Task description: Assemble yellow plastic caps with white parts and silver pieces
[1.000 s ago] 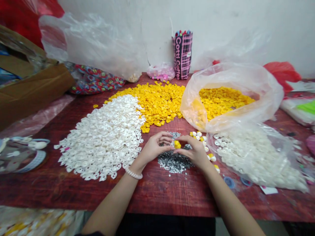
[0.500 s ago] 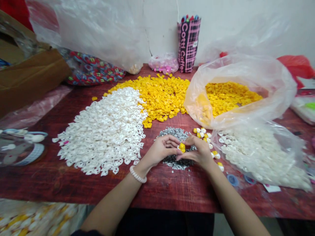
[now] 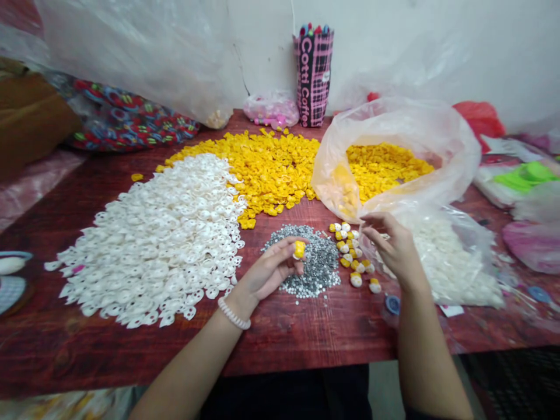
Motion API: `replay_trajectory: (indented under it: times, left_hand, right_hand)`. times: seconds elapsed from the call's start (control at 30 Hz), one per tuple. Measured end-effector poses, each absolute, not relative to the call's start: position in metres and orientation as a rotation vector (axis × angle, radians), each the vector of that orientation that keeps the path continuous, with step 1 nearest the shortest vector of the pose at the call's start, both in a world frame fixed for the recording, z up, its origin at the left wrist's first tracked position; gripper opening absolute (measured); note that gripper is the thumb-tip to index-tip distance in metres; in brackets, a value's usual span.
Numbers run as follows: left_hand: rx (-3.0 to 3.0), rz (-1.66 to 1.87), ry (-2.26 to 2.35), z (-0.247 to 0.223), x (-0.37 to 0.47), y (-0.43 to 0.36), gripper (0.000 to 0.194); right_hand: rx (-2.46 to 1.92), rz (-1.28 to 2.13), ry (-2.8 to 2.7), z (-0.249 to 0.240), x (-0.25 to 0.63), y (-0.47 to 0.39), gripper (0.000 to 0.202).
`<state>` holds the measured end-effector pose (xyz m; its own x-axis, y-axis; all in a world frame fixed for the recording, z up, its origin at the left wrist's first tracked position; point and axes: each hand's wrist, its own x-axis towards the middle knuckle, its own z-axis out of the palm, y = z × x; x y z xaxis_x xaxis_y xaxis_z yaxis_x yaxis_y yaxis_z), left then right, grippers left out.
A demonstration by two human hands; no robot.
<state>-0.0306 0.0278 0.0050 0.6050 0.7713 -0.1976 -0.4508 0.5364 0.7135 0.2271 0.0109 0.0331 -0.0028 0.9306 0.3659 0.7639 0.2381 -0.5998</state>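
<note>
Between the thumb and fingers of my left hand [image 3: 269,267] is a small yellow-and-white plastic piece [image 3: 299,250], yellow side up. That hand is over the near left part of a heap of small grey beads [image 3: 321,259]. My right hand [image 3: 401,252] reaches over the left edge of a clear bag of white pieces [image 3: 455,262], its fingers stretched out and nothing visible in them. Whether the fingertips touch the plastic I cannot tell. Several joined yellow-and-white pieces [image 3: 350,248] lie between the beads and my right hand.
A wide pile of white pieces [image 3: 153,239] covers the table's left side. Behind it spreads a pile of yellow pieces [image 3: 271,169]. An open plastic bag [image 3: 455,134] holds more yellow pieces. A pink-and-black plaid bag [image 3: 314,79] stands against the wall.
My right hand has let go of the yellow-and-white piece and moved right to the bag of white pieces. My left hand keeps the piece. The view has shifted right.
</note>
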Motion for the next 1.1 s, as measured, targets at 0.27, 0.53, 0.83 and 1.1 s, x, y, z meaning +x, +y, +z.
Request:
replay_trajectory:
  times: [0.27,0.53,0.83,1.1]
  left_hand:
    - [0.524,0.930,0.569,0.001,-0.026,0.029,0.030]
    - [0.492,1.047,0.610,0.001,-0.023,0.028,0.029]
    - [0.331,1.133,0.620,0.009,-0.020,0.023,0.027]
    - [0.471,1.286,0.722,0.004,-0.021,0.027,0.023]
  right_hand:
    - [-2.217,-0.084,-2.236,0.007,0.273,0.010,0.020]
    - [-1.667,0.470,-1.524,0.029,0.231,-0.013,0.027]
    - [-1.204,1.192,-1.590,0.014,0.096,-0.012,0.015]
    - [-1.254,0.541,-1.845,0.003,0.071,-0.022,0.017]
